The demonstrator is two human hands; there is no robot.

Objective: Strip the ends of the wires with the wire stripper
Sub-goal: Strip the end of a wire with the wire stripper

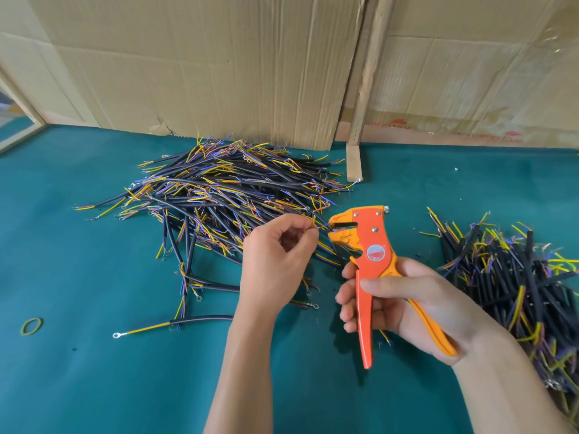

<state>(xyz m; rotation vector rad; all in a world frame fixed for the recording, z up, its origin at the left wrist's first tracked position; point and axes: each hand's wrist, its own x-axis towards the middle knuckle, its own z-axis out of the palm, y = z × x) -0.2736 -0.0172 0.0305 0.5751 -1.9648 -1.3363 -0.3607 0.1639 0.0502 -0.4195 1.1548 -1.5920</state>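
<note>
An orange and yellow wire stripper is held upright over the green table, my right hand wrapped round its two handles. Its jaws point left. My left hand pinches the thin coloured cores of a wire between thumb and fingers, and their tips reach into the stripper's jaws. A large heap of black cables with yellow, blue and brown cores lies behind my left hand. A second heap of the same cables lies at the right.
The table has a green felt top. Cardboard sheets and a wooden post stand along its back edge. A yellow-green rubber band lies at the left. Loose cables with ring terminals lie near my left forearm.
</note>
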